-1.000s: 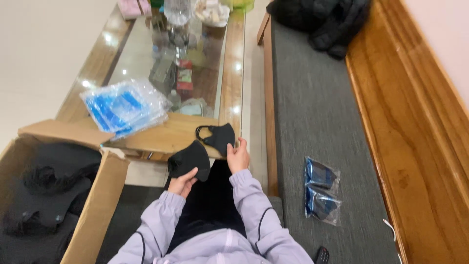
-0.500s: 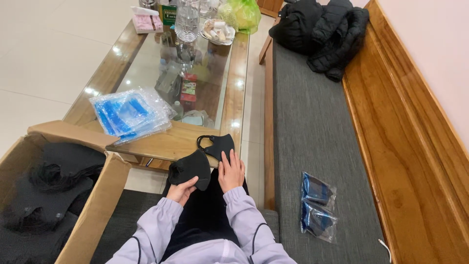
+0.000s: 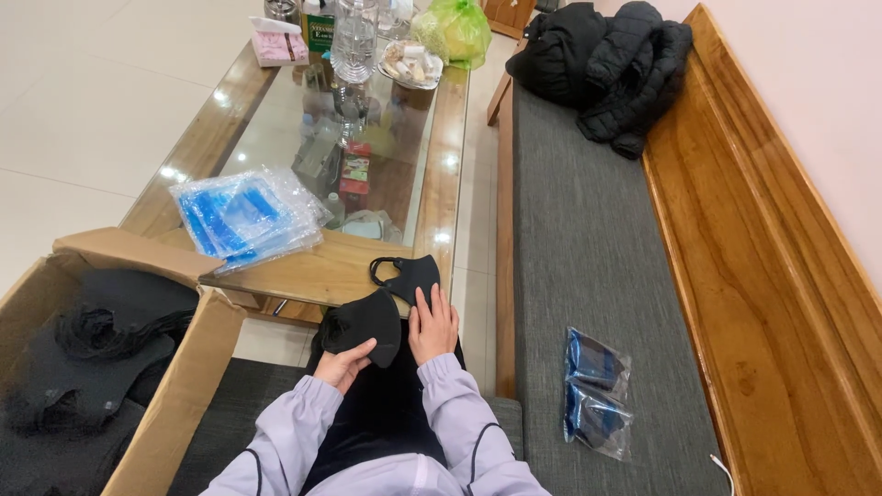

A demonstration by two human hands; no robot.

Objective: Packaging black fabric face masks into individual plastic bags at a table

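A black cloth face mask (image 3: 363,321) lies over my lap. My left hand (image 3: 342,366) holds its near edge between thumb and fingers. My right hand (image 3: 432,323) rests flat, fingers together, beside that mask, with its fingertips on the second black mask (image 3: 411,275), which lies on the corner of the table. Both arms wear pale lilac sleeves.
A glass-topped wooden coffee table (image 3: 441,165) carries a stack of clear blue plastic bags (image 3: 243,213), bottles and a dish. An open cardboard box (image 3: 175,367) of black masks stands at left. Bagged masks (image 3: 595,390) lie on the grey bench cushion (image 3: 579,230); a black jacket (image 3: 611,64) lies at its far end.
The view has tilted up and drawn closer. My right hand has moved from the mask's edge to lie flat beside it, and the left hand still holds the near mask.
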